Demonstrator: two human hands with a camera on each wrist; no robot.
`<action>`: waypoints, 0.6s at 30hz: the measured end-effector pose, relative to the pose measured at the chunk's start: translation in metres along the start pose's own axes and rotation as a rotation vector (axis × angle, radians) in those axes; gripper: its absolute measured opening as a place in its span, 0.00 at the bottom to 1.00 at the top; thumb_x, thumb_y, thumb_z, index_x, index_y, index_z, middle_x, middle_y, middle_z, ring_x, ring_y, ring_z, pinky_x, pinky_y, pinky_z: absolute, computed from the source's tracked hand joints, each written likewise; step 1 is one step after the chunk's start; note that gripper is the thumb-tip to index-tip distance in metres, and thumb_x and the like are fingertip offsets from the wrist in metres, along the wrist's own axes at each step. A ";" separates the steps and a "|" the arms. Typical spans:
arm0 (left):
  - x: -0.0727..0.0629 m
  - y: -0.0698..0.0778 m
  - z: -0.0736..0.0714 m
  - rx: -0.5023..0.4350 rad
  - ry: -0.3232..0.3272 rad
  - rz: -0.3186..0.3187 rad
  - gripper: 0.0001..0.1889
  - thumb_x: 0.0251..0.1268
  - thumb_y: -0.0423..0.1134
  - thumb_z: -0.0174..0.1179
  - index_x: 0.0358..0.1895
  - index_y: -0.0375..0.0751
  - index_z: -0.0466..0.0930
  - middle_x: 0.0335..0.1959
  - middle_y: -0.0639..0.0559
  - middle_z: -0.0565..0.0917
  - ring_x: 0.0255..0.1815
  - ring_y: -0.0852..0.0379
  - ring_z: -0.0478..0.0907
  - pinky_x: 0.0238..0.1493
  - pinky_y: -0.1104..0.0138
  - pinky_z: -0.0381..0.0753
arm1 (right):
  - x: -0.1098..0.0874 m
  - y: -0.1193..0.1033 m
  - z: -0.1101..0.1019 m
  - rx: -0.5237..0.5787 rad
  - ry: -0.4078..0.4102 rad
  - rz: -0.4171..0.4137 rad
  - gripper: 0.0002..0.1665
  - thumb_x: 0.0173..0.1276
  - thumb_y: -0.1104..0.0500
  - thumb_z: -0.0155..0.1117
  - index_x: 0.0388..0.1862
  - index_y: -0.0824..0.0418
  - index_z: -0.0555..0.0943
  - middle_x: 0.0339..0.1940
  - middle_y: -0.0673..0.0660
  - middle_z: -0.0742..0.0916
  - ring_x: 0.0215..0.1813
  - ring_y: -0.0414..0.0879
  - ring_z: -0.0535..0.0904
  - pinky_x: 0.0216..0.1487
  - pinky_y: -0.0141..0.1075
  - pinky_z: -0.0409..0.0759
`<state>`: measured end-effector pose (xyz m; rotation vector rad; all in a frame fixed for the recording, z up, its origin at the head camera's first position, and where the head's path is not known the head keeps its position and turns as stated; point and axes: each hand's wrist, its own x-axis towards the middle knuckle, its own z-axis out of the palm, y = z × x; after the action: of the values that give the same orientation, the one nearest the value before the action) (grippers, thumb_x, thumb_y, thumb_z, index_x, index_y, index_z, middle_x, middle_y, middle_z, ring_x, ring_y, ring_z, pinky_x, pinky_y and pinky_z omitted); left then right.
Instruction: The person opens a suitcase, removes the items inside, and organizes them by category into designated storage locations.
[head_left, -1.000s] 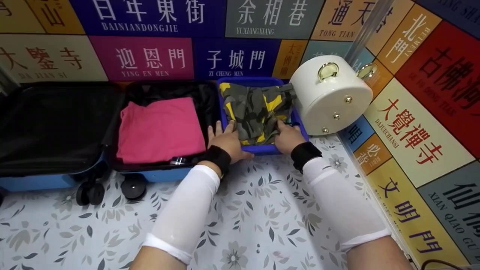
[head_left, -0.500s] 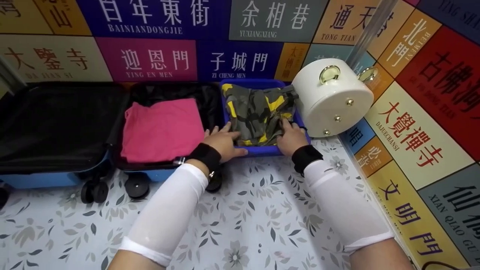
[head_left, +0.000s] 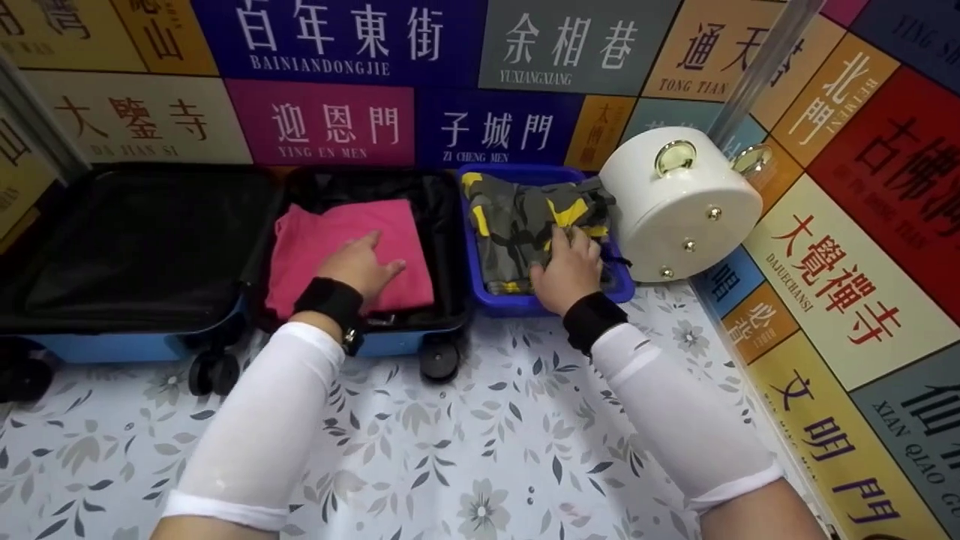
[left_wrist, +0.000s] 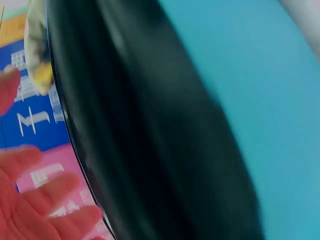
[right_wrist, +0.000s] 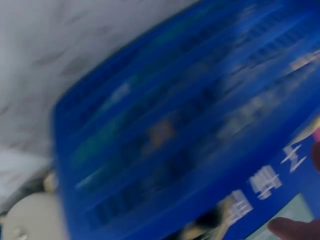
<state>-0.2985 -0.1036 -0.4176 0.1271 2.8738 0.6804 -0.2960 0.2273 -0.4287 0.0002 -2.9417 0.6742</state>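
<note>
Camouflage clothes point(head_left: 517, 240) lie in the blue basket point(head_left: 517, 303), which stands before you on a white surface point(head_left: 420, 442) printed with grey leaves and flowers. Walls point(head_left: 337, 120) of coloured, lettered panels rise behind and to your right, a pale post point(head_left: 765, 71) marking their corner. Left of the basket a suitcase point(head_left: 390, 343) lies open, pink cloth point(head_left: 307, 232) in its right half.

Your left hand point(head_left: 358, 271) is over the pink cloth, fingers spread, holding nothing; you cannot tell from above whether it touches. Your right hand point(head_left: 568, 274) is at the camouflage clothes, fingers loosely bent, with no grip showing; contact is unclear.

From the left wrist, you see the suitcase's light blue shell and black edge close up. The right wrist shows the basket's slotted side, blurred, which the head view hides.

Mind the right: a white case point(head_left: 675, 202) leans just beside the basket. Suitcase and basket sit nearly edge to edge. Toward you, the leafy surface stretches between your sleeves point(head_left: 259, 420).
</note>
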 end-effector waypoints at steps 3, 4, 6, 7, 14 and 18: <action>-0.006 -0.020 -0.008 0.028 0.026 -0.081 0.45 0.82 0.62 0.50 0.86 0.32 0.50 0.85 0.31 0.58 0.88 0.33 0.51 0.85 0.42 0.57 | -0.005 -0.023 0.008 0.095 -0.037 -0.100 0.42 0.80 0.51 0.62 0.86 0.62 0.61 0.85 0.71 0.62 0.84 0.70 0.54 0.84 0.61 0.56; -0.007 -0.027 -0.010 0.034 0.031 -0.100 0.45 0.82 0.61 0.50 0.85 0.30 0.50 0.85 0.30 0.58 0.87 0.33 0.51 0.84 0.41 0.58 | -0.007 -0.031 0.013 0.124 -0.054 -0.128 0.41 0.80 0.51 0.62 0.85 0.61 0.61 0.85 0.70 0.62 0.84 0.69 0.54 0.84 0.59 0.57; -0.011 -0.038 -0.012 0.034 0.043 -0.143 0.46 0.82 0.61 0.50 0.84 0.27 0.51 0.84 0.29 0.59 0.86 0.32 0.53 0.81 0.37 0.64 | -0.009 -0.046 0.023 0.176 -0.083 -0.172 0.42 0.80 0.51 0.63 0.85 0.62 0.62 0.85 0.70 0.63 0.85 0.68 0.55 0.84 0.58 0.59; -0.013 -0.044 -0.013 0.030 0.048 -0.159 0.46 0.81 0.61 0.51 0.84 0.26 0.51 0.83 0.27 0.59 0.85 0.30 0.54 0.80 0.36 0.64 | -0.010 -0.053 0.028 0.193 -0.098 -0.186 0.42 0.79 0.51 0.63 0.85 0.62 0.62 0.85 0.70 0.64 0.85 0.68 0.56 0.85 0.56 0.60; -0.023 -0.065 -0.015 0.003 0.044 -0.206 0.45 0.82 0.59 0.50 0.81 0.21 0.55 0.83 0.26 0.59 0.82 0.26 0.57 0.82 0.41 0.63 | -0.011 -0.092 0.057 0.263 -0.226 -0.245 0.42 0.82 0.52 0.60 0.87 0.62 0.58 0.86 0.66 0.64 0.87 0.60 0.59 0.86 0.49 0.60; -0.023 -0.073 -0.015 -0.005 0.024 -0.231 0.45 0.82 0.58 0.49 0.80 0.18 0.55 0.83 0.25 0.58 0.81 0.24 0.58 0.83 0.41 0.61 | -0.009 -0.109 0.071 0.268 -0.297 -0.251 0.42 0.82 0.54 0.59 0.86 0.66 0.56 0.86 0.66 0.65 0.86 0.59 0.63 0.86 0.46 0.61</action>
<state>-0.2815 -0.1782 -0.4337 -0.2114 2.8465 0.6478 -0.2923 0.0982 -0.4461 0.5281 -3.0139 1.1011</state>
